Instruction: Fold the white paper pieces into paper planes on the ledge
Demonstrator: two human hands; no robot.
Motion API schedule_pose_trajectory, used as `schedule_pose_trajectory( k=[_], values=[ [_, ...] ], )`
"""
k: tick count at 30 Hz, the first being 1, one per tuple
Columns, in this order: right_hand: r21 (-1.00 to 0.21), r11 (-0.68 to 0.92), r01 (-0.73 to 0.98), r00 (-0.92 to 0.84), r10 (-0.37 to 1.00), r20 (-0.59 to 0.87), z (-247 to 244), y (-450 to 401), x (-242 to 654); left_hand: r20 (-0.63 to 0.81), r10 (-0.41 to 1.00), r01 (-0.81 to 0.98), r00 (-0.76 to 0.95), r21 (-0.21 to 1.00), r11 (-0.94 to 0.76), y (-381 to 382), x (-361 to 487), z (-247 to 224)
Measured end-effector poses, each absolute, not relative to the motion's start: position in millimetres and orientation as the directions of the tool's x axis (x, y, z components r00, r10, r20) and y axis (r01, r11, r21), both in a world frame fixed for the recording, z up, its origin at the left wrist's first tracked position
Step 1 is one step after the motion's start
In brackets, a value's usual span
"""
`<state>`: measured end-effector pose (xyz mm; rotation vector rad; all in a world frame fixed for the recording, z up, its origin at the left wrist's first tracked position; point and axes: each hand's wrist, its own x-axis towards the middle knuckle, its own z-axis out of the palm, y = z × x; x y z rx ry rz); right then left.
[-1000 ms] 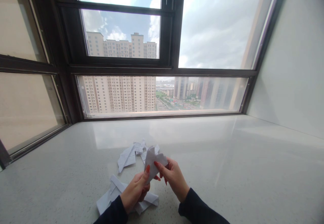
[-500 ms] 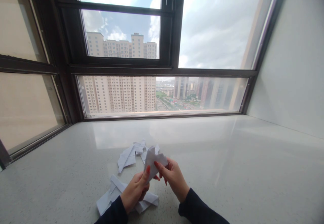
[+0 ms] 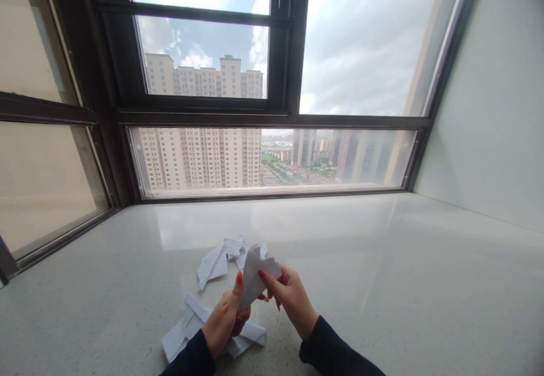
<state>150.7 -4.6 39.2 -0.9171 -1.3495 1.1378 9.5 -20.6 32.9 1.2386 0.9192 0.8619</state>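
A folded white paper (image 3: 255,277) with a jagged upper edge is held up between both hands. My left hand (image 3: 227,313) grips its lower left side, the thumb raised along the edge and the fingers curled behind. On the right side, my right hand (image 3: 289,294) pinches the paper between thumb and fingers. Folded and torn white paper pieces (image 3: 213,264) lie just beyond the hands. More folded paper (image 3: 250,337) rests beneath and beside my left hand and sleeve, which partly hide it.
The hands are above a pale speckled sill (image 3: 382,285). Behind it stands a dark window frame (image 3: 280,120), with tall buildings outside. A white wall (image 3: 488,115) rises at the right, and another window pane is at the left.
My left thumb has shifted left and up, from the face of the held paper to its left edge. My right hand has barely moved.
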Motion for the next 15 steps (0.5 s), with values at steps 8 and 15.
schedule_pose_trajectory(
  k=[8,15],
  values=[
    [-0.967,0.235,-0.103,-0.13,0.96,0.247,42.1,-5.4,150.1,0.0,0.936,-0.005,0.353,1.0,0.002,-23.1,8.2,33.8],
    [-0.964,0.243,-0.108,-0.126,0.959,0.255,41.4,-5.9,149.8,0.017,0.929,0.032,0.369,0.999,-0.031,-24.7,9.9,38.1]
  ],
)
